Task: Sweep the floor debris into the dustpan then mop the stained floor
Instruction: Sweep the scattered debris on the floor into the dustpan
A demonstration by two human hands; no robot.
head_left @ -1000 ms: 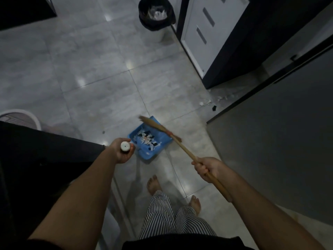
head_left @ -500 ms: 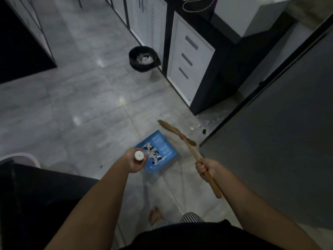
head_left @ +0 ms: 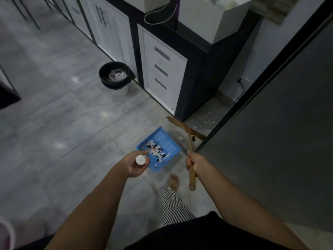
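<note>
We stand on a grey tiled floor (head_left: 54, 109) with a soft sheen and pale light spots. Ahead, white cabinets (head_left: 162, 73) with dark trim run along the right, carrying a black counter (head_left: 189, 33) with a white box (head_left: 212, 17) on it. A bin (head_left: 115, 76) lined with a black bag stands just beside the cabinets, scraps of paper inside. A large dark panel (head_left: 279, 123) closes off the right side, leaving a narrow corner between it and the cabinet end.

The blue dustpan (head_left: 160, 139) sits low over the tiles in front of us, holding a heap of white and dark debris (head_left: 155, 152). Our left hand (head_left: 136, 166) has its grip wrapped around the dustpan's upright handle (head_left: 140, 160), whose white end cap faces us. Our right hand (head_left: 195, 162) is closed around the wooden stick of the broom (head_left: 187, 129), whose brown head lies towards that narrow corner, where a few pale bits (head_left: 200, 126) remain. Wide open floor stretches to the left. A bare foot (head_left: 173, 181) and striped trouser leg (head_left: 173, 204) show below.
</note>
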